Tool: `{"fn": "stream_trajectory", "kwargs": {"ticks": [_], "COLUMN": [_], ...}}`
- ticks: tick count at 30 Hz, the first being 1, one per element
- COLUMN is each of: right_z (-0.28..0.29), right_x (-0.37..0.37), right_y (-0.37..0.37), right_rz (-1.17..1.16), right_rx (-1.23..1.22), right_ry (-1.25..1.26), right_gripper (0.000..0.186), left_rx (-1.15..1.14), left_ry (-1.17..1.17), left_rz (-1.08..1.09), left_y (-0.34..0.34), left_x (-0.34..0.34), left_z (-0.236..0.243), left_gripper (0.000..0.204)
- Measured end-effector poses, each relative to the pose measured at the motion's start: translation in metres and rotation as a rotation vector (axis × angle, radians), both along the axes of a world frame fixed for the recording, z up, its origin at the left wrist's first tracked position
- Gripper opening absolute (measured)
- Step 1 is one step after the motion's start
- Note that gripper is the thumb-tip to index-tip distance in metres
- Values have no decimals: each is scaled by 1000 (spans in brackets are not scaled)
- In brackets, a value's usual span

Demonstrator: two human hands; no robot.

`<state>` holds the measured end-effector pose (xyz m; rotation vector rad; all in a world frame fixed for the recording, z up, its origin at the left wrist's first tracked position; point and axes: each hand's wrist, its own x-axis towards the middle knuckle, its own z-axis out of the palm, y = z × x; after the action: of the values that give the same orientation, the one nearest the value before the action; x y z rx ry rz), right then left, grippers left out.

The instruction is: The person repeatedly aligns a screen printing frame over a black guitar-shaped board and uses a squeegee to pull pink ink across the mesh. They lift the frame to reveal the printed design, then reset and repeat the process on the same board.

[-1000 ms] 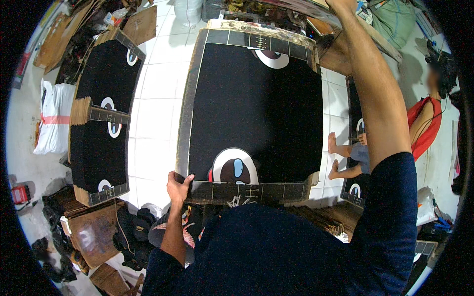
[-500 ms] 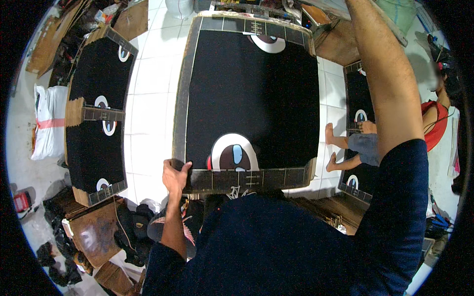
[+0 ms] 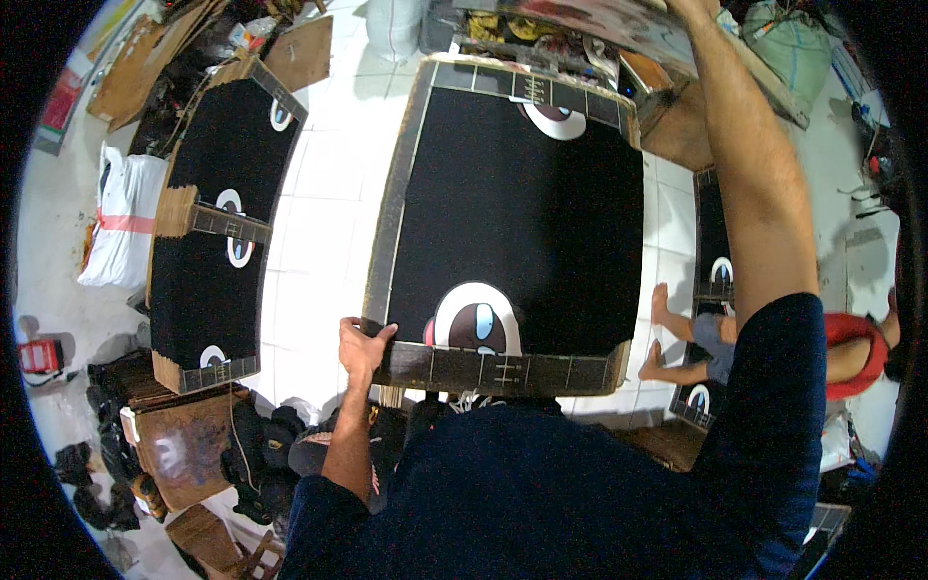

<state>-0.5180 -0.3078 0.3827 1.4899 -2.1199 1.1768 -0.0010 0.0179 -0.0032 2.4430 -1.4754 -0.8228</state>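
Before me lies a board covered by a piece of black fabric with printed cartoon eyes, white-ringed with dark centres. My left hand is closed on the board's near-left corner, thumb on top and fingers at the side. Dark tape strips with grid marks run along the board's edges. My right arm stretches far forward. At the top edge of the picture my right hand grips the rim of a raised, paint-smeared flat frame; its fingers are partly cut off.
Stacked boards with similar black fabric stand to the left, others to the right. A person's bare leg is beside the right ones. Nearby are a white sack, a green sack and a brown box.
My view has shifted, so the board sits lower and farther right in it. My right hand and more of the raised frame now show. The person at right has shifted position.
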Motion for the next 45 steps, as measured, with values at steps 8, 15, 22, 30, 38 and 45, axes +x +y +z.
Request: {"fn": "stream_trajectory", "kwargs": {"ticks": [8, 15, 22, 30, 38, 45], "right_z": [-27, -133, -266, -328, -373, -368], "right_x": [0, 19, 43, -6, -3, -20], "right_y": [11, 78, 142, 34, -107, -58], "right_rz": [-62, 203, 304, 617, 776, 867], "right_rx": [88, -317, -176, 305, 327, 513], "right_ry": [42, 109, -55, -18, 204, 232], "right_gripper": [38, 30, 20, 33, 33, 27], "left_rx": [31, -375, -10, -370, -472, -511], "left_ry": [35, 260, 1789, 489, -12, 12], "left_rz": [14, -221, 576, 140, -556, -539], "left_y": [0, -90, -185, -154, -173, -172], "left_x": [-2, -108, -269, -244, -230, -233], "left_z": [-26, 47, 103, -18, -36, -38], "left_gripper": [91, 108, 87, 81, 121, 117]}}
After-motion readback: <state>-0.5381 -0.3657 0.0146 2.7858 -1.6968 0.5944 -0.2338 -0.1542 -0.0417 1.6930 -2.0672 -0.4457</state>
